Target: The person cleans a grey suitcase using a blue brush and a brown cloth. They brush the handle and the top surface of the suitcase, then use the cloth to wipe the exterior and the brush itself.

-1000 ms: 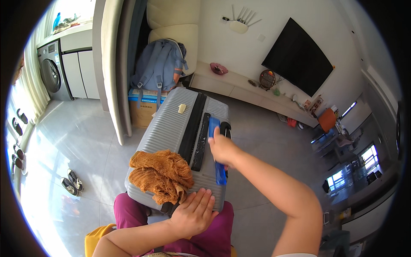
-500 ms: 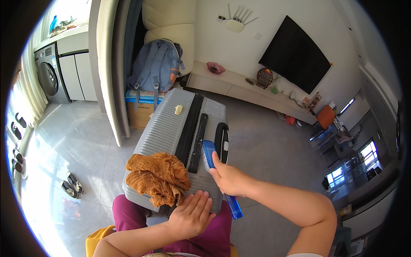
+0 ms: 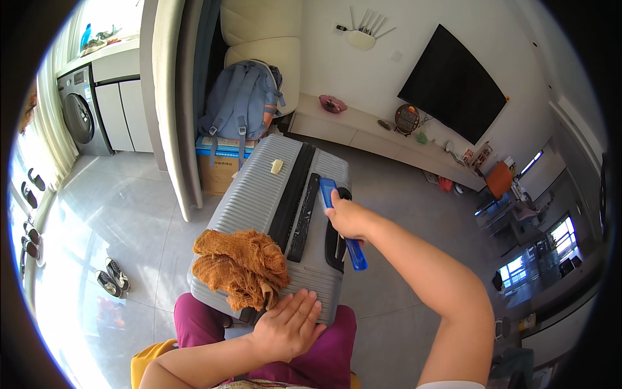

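Note:
A grey ribbed suitcase (image 3: 249, 191) lies in front of me, with a black strip along its middle. My right hand (image 3: 350, 217) is closed round the handle of a blue brush (image 3: 328, 188), whose head rests over the case beside the black strip; its bristles are mostly hidden. Flat on the near end of the case lies my left hand (image 3: 289, 326), fingers stretched out and holding nothing. Just beyond it sits a crumpled brown cloth (image 3: 240, 266). Farther up the case is a small cream-coloured piece (image 3: 276, 166), perhaps soap.
Behind the suitcase, a blue-grey backpack (image 3: 236, 100) sits on a cardboard box (image 3: 217, 175). A low white cabinet (image 3: 330, 133) runs along the wall under a black television (image 3: 451, 81). Dark shoes (image 3: 113, 277) stand on the tiled floor at left, and a curtain (image 3: 170, 104) hangs nearby.
My right hand has moved the brush away from me along the suitcase, toward its far end. The left hand stays in place on the case.

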A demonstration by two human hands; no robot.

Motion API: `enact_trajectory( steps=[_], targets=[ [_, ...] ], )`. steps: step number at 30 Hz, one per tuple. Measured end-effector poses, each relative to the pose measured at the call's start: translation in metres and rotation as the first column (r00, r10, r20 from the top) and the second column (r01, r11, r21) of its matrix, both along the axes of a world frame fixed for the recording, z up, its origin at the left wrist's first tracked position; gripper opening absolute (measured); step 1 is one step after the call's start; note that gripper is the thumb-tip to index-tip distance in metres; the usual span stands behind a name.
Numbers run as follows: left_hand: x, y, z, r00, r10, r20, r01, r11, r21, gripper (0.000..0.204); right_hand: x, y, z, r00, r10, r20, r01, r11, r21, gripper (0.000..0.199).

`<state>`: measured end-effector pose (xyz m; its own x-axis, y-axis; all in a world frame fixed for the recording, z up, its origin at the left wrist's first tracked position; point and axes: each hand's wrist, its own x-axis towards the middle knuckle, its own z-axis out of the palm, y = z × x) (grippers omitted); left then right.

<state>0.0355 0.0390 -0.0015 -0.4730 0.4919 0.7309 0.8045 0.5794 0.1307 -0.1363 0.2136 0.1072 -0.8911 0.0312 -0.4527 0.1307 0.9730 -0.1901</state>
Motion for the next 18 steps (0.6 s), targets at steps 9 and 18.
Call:
enact_trajectory(
  steps=[9,18],
  targets=[
    [-0.004,-0.013,-0.002,1.0,-0.01,-0.004,0.011,0.999,0.033,0.037,0.012,0.086,0.024,0.93,0.366,0.047,-0.367,0.93,0.021,0.072],
    [-0.005,-0.014,0.0,0.999,-0.035,-0.002,0.035,0.999,0.035,0.034,0.007,0.083,-0.006,0.82,0.485,-0.304,-0.448,0.874,0.186,0.04]
  ],
)
